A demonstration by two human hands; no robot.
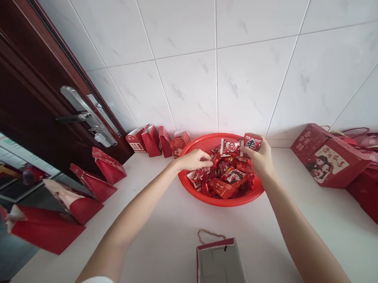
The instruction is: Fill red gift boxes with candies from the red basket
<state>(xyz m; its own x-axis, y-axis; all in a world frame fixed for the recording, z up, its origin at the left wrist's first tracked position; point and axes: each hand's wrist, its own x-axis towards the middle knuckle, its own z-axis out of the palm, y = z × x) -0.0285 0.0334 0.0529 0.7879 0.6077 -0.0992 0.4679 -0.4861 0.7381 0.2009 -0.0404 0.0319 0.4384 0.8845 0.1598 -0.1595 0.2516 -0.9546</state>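
Note:
A red plastic basket (223,202) full of red wrapped sweets (225,186) stands on the white table by the tiled wall. My right hand (261,156) is closed on small red-and-white snack packets (230,146) above the basket's right rim; one bears a large dark character. Over the sweets at the left of the basket is my left hand (195,160), its fingers curled inward. Whether it pinches a packet I cannot make out. Nearer to me, between my forearms, stands a gift box (220,265) with its top open, a grey inside and a rope handle.
Several small red paper boxes (151,140) line the wall, and more open ones (84,203) run along the table's left edge. Larger red gift boxes (329,158) and red bags (376,198) crowd the right side. A dark wooden door (27,61) stands at the left.

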